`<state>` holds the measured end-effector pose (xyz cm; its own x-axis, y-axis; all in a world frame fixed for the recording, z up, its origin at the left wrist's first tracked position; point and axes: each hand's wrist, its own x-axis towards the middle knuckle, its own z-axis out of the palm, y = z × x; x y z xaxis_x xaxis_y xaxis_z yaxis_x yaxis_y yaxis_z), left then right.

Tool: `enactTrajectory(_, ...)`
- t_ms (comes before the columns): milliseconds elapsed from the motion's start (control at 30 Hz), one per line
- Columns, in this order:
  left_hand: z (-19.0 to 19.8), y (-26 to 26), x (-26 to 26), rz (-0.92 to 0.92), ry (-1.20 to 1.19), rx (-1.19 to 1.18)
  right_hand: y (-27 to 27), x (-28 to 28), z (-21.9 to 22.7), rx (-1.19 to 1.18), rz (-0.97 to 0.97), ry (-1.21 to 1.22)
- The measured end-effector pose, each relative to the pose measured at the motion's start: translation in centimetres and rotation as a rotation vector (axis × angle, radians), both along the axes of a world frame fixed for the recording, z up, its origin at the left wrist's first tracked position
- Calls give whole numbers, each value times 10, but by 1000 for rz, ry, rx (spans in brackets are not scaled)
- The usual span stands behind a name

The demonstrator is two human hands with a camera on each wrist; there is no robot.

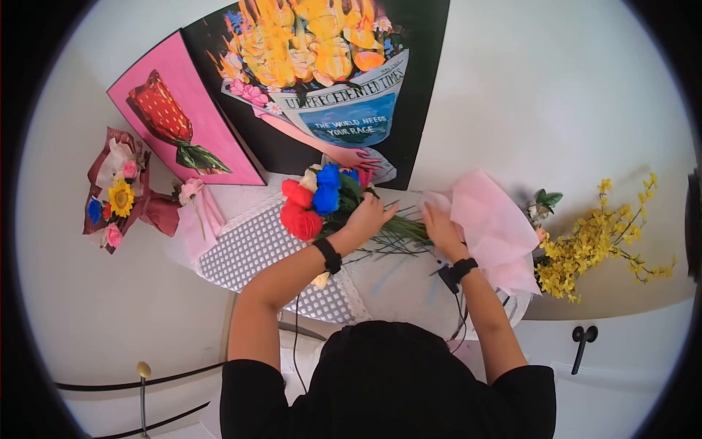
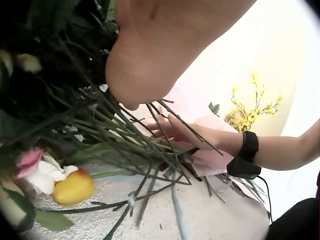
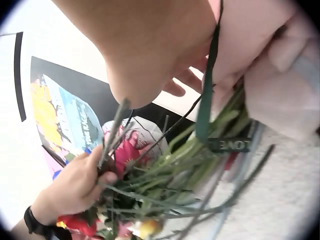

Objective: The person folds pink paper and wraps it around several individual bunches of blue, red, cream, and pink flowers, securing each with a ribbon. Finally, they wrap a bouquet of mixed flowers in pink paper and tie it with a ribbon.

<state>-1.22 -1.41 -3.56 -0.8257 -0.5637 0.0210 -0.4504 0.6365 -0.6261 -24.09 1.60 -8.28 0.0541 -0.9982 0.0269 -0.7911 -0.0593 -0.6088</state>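
My left hand [image 1: 365,222] grips a bouquet of artificial flowers by its green stems [image 3: 165,185], just below the heads. Red roses [image 1: 301,221] and blue roses [image 1: 327,192] point left, and the stems fan out to the right. At the stem ends, my right hand [image 1: 442,230] reaches in with its fingers extended against the stems, beside pink wrapping paper [image 1: 486,219]. A dark green ribbon [image 3: 204,112] with "LOVE" lettering hangs by the right hand's fingers. Under the stems in the left wrist view lies a yellow flower head [image 2: 73,187] beside a white and pink one.
Two paintings, one of a pink-backed bouquet [image 1: 212,139] and a larger dark one [image 1: 420,88], lean at the back. A wrapped bouquet [image 1: 121,197] and a single pink flower [image 1: 191,190] stand left. Yellow blossom branches [image 1: 585,252] stand right. Cables [image 1: 297,344] hang from both wrists.
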Motion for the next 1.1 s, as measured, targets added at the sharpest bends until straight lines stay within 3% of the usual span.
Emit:
enactTrajectory(33,-2,-1,-1,8,0,0,-7,2,3,0,8,0)
enactTrajectory(100,-9,-4,-2,22,16,-17,-18,6,7,-377,-99,11)
enactTrajectory(233,-32,8,-1,100,70,1,-38,25,19,-622,35,176)
enactTrajectory(300,-32,17,2,124,132,-49,-40,43,22,-556,285,-58)
enactTrajectory(367,-17,26,5,149,87,-40,-38,60,18,-439,331,-98)
enactTrajectory(433,5,35,12,292,8,-43,-38,71,13,-329,378,-133)
enactTrajectory(467,2,36,16,295,8,-43,-38,75,9,-298,389,-132)
enactTrajectory(500,-5,37,21,422,-39,-7,-37,78,5,-266,400,-130)
enactTrajectory(533,-6,39,25,549,-85,30,-35,81,-1,-264,401,-129)
enactTrajectory(567,-7,40,29,550,-83,32,-31,82,-7,-268,404,-129)
enactTrajectory(633,-7,44,37,620,89,256,-21,86,-15,-269,407,-128)
enactTrajectory(667,-23,45,42,587,108,96,-14,88,-17,-293,384,-13)
enactTrajectory(800,-51,41,55,518,256,34,2,97,-20,-367,261,205)
enactTrajectory(900,-53,23,59,518,292,-78,-5,99,-22,-297,199,162)
enactTrajectory(933,-30,23,56,546,324,3,-10,99,-18,-292,198,162)
enactTrajectory(1000,-17,13,57,575,360,18,-22,98,-6,-13,207,169)
enactTrajectory(1100,-19,10,57,637,413,38,-22,105,-10,-22,156,136)
